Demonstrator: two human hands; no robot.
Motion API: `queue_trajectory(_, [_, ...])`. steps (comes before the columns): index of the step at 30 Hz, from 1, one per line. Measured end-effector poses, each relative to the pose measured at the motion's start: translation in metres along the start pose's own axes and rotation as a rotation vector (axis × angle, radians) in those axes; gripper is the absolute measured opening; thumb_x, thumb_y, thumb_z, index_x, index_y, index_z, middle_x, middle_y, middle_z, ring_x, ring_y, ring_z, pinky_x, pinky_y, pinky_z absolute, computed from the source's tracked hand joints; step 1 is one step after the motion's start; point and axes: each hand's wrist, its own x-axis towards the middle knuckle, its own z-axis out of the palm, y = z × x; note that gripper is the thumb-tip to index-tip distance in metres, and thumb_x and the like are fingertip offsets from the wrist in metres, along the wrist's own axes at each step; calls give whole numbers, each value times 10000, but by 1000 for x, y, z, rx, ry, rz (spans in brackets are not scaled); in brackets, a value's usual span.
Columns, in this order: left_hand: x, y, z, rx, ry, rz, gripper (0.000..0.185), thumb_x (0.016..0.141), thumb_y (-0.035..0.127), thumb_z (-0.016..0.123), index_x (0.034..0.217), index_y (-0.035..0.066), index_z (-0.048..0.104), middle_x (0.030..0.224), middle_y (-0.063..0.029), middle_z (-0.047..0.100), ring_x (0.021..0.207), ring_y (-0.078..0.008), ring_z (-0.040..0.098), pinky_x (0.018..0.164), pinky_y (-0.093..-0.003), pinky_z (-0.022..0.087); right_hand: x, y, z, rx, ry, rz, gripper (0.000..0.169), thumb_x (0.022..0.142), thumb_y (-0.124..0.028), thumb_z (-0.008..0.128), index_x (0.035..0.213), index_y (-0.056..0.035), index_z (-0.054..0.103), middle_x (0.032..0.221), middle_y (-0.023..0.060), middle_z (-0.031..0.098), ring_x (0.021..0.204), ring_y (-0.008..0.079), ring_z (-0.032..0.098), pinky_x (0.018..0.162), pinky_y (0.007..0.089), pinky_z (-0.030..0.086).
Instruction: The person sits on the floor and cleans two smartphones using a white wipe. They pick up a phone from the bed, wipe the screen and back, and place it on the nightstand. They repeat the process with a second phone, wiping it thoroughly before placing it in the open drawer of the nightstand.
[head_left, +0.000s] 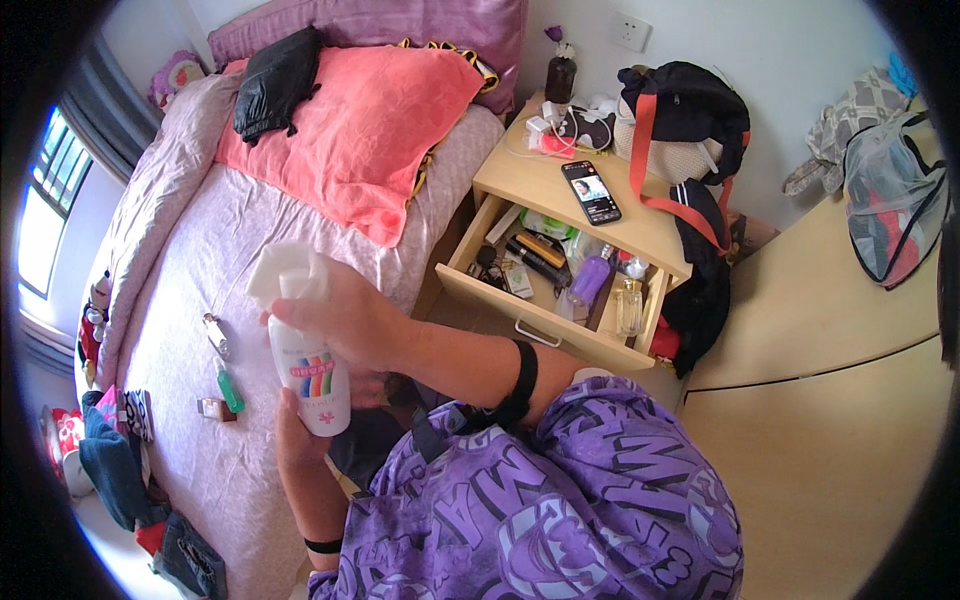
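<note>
A white plastic bottle (315, 390) with printed stripes and writing is between my two hands, over the bed's edge. My left hand (300, 424) grips its lower part. My right hand (349, 307) is at its top and presses a white tissue or cloth (281, 274) there; the bottle's cap area is hidden. On the bed sheet beyond lie a small clear bottle (216, 335), a small green bottle (229, 388) and a small brown and white box (217, 409).
The nightstand's drawer (525, 307) stands pulled out, holding a purple bottle (591, 279), a glass perfume bottle (628, 307) and cosmetics. A smartphone (592, 193), charging cables and a bag (675, 127) are on top. A pillow (352, 135) and clothes (112, 457) lie on the bed.
</note>
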Motion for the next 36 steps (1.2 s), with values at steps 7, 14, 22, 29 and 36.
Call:
queue_trajectory(7, [-2, -17, -16, -258, 6, 2, 791, 848, 676, 346, 1211, -24, 401, 914, -232, 573, 639, -267, 591, 517, -319, 483, 2, 16, -1, -128, -21, -123, 401, 889, -341, 563, 1112, -15, 498, 892, 74, 610, 784, 149, 589, 694, 290, 478])
queue_trajectory(14, [2, -19, -17, 559, 305, 225, 693, 888, 484, 503, 1301, -51, 347, 1127, -158, 520, 980, -240, 542, 841, -337, 434, 5, 32, -5, -440, 207, -190, 501, 881, -437, 541, 1085, 15, 467, 857, 161, 592, 789, 239, 585, 701, 344, 463])
queue_trajectory(22, [9, -14, 1, 1274, 641, 462, 642, 838, 223, 648, 1330, -17, 311, 1271, -190, 426, 1177, -297, 425, 1005, -387, 316, 0, 24, 5, -532, 193, -284, 452, 844, -249, 596, 1133, 39, 401, 936, 219, 580, 877, 293, 593, 776, 381, 459])
queue_trajectory(29, [8, -4, 4, 1001, 519, 339, 609, 855, 268, 621, 1313, -10, 333, 1223, -160, 458, 1114, -285, 467, 960, -354, 364, -1, 16, 1, -499, 47, -94, 512, 876, -307, 564, 1232, 12, 381, 1025, 157, 534, 960, 227, 528, 852, 343, 412])
queue_trajectory(36, [-2, -22, -4, 126, 211, 244, 763, 807, 704, 399, 1133, 16, 435, 841, -145, 561, 623, -231, 579, 487, -340, 481, 0, 10, -2, -440, -113, -27, 506, 870, -324, 574, 1222, -3, 407, 1025, 122, 547, 964, 191, 526, 844, 330, 427])
